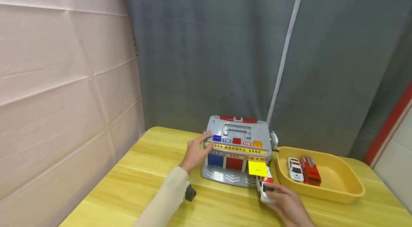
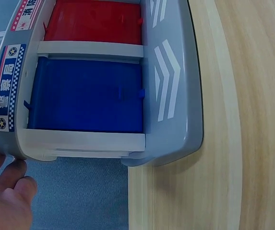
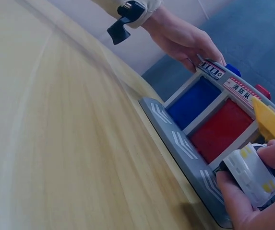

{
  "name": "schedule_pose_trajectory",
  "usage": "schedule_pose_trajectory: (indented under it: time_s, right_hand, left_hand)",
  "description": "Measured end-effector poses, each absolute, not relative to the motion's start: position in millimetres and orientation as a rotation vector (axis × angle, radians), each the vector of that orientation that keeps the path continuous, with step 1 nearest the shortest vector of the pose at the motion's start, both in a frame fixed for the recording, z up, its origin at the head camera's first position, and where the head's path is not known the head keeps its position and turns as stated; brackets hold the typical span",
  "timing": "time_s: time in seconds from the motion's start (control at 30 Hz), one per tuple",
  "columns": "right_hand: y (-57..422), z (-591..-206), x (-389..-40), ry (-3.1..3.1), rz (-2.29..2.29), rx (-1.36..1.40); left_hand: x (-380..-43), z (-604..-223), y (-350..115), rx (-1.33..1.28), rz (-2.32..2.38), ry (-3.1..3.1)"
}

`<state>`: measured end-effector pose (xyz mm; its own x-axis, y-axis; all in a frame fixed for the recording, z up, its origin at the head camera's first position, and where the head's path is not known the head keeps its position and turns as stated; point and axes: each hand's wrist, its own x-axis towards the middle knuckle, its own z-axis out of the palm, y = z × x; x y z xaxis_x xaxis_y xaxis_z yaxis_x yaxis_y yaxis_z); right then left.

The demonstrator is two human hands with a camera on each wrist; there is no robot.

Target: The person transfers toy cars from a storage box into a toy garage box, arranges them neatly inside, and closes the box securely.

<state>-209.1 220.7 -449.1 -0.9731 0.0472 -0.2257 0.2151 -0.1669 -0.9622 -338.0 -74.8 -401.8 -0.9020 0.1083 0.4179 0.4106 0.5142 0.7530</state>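
Note:
A grey toy garage (image 1: 236, 148) stands on the table, with blue and red doors lowered and the yellow door (image 1: 257, 168) at its right bay swung up. My left hand (image 1: 197, 152) grips the garage's upper left corner; in the left wrist view, curled fingers (image 2: 13, 175) show at that edge. Between the thumb and fingers of my right hand (image 1: 284, 200) is a white toy car (image 1: 261, 187) with red on its roof. Its front end points into the right bay, just under the raised door. Part of the car is hidden by my fingers and that door.
Right of the garage sits a yellow tray (image 1: 341, 180), holding a white toy police car (image 1: 295, 169) and a red toy fire truck (image 1: 310, 171). The wooden table (image 1: 128, 191) meets a grey curtain (image 1: 206, 52) behind. A black device (image 1: 190, 193) is strapped to my left wrist.

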Motion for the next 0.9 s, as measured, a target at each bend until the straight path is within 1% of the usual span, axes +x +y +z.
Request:
schedule_pose_trajectory:
  time_s: [0.4, 0.9]
  right_hand:
    - [194, -453, -221, 1.948, -2.350, 0.396]
    - [183, -453, -239, 1.872, -2.413, 0.376]
  left_hand:
    - [-338, -402, -74, -0.429, -1.341, -2.442]
    - [-338, -404, -73, -0.413, -1.356, -2.452]
